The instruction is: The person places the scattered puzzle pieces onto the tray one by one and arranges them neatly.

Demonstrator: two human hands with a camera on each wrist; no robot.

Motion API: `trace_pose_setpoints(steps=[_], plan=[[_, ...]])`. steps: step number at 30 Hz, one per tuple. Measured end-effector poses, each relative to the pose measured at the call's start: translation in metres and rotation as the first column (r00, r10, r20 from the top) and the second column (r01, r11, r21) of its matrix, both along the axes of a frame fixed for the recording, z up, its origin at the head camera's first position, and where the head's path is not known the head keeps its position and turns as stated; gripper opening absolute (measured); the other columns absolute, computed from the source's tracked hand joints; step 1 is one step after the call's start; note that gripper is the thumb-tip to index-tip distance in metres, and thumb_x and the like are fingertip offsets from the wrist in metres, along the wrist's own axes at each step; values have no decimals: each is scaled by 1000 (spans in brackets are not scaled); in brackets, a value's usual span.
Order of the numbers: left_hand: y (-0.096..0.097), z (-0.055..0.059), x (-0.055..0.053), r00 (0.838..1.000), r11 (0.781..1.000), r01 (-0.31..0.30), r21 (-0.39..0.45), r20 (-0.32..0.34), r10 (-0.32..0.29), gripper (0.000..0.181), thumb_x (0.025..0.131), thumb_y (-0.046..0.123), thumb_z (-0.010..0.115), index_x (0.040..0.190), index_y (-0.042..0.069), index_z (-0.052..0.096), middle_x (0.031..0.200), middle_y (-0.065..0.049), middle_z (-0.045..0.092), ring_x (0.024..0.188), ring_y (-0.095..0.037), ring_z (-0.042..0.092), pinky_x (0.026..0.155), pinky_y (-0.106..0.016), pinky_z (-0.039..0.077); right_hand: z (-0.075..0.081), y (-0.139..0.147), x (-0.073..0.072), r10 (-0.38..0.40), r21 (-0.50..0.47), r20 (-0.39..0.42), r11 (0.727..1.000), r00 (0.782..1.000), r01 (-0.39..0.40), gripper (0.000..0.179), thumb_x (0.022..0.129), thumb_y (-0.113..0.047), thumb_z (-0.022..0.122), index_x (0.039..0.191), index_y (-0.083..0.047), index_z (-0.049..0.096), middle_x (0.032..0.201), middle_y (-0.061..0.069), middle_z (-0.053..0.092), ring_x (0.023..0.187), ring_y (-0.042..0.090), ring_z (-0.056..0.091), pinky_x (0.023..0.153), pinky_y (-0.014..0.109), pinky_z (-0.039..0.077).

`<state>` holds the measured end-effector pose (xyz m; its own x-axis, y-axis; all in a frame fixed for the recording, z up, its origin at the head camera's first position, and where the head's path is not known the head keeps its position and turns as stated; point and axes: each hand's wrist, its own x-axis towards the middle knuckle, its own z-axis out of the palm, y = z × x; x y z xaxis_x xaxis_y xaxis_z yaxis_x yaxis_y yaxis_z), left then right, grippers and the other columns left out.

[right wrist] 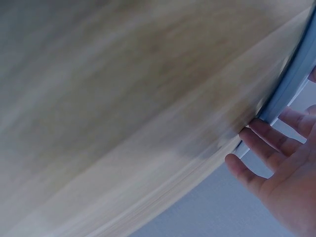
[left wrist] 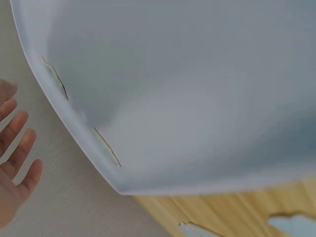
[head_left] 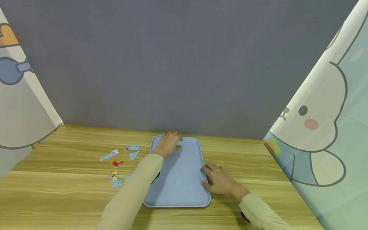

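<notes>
A pale blue rectangular tray with a low rim lies on the wooden table. My left hand hovers over its far end, fingers loosely spread and nothing held. Beneath that hand, the left wrist view shows two thin, flat pieces lying along the tray's edge; in the head view a pale piece barely stands out from the tray. At the tray's right side rim, my right hand rests its fingertips, with the fingers relaxed, as the right wrist view also shows.
Left of the tray lie several flat, irregular picture pieces: a light blue strip, a blue triangle, a red one and a blue-yellow one. My left sleeve partly covers another blue piece. A grey panel stands behind the table.
</notes>
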<state>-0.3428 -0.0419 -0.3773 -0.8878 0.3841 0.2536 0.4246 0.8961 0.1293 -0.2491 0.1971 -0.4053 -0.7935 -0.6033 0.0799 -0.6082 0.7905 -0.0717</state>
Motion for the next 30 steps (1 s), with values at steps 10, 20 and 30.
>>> trace_pose_setpoints(steps=[10,20,30], plan=[[-13,4,7,999,999,42,-15,11,-42,32,81,25,68,112,15,63,115,-4,60,109,-28,53,93,-47,42,0,1,1,-2,-17,1,1000,1000,2,48,84,-35,60,121,-5,54,128,16,51,119,32,48,93,54,40],[-38,1,16,996,996,86,-7,27,-86,30,80,23,69,108,12,64,112,-5,62,106,-29,57,88,-51,45,-1,1,0,1,-18,-3,1000,1000,-1,48,85,-35,60,122,-5,54,128,16,51,119,32,48,93,54,40],[-63,-1,28,995,993,101,-54,9,-101,29,80,24,69,107,13,64,107,-4,63,98,-27,58,82,-49,47,-1,1,1,-3,-11,1,1000,1000,3,49,84,-36,60,122,-6,54,129,16,50,120,32,47,93,54,40]])
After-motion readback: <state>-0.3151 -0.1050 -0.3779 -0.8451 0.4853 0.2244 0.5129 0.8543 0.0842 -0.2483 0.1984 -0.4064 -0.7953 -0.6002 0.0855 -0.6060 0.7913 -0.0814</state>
